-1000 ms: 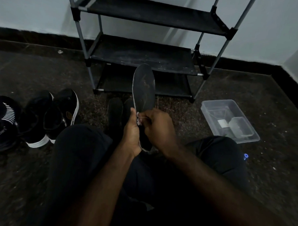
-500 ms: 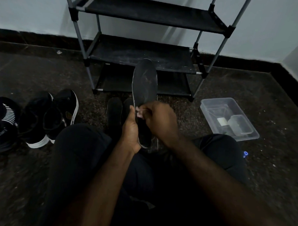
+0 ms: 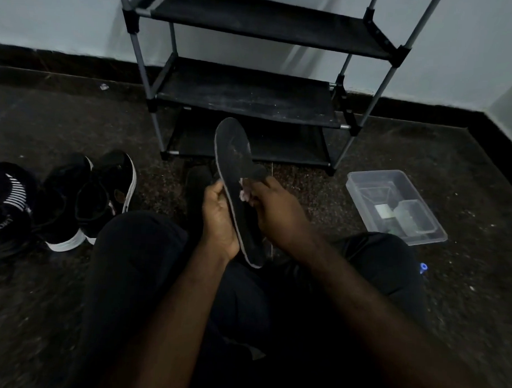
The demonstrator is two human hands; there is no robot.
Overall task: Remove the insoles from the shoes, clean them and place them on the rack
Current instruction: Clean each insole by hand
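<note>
Left grip (image 3: pixel 218 218) clasps the insole (image 3: pixel 233 151), toe up, before the rack (image 3: pixel 247 96). Right grip (image 3: pixel 274 212) pinches a pale wipe (image 3: pixel 244 193) against its face.

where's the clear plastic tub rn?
Head view, right side: the clear plastic tub sits on the floor, just right of the shoe rack and just beyond the person's right knee.

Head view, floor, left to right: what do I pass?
Black shoe with white stripes → pair of black sneakers with white soles → black insole gripped by the left hand, right hand pinching a pale wipe against it → clear plastic box → small blue object.
</note>
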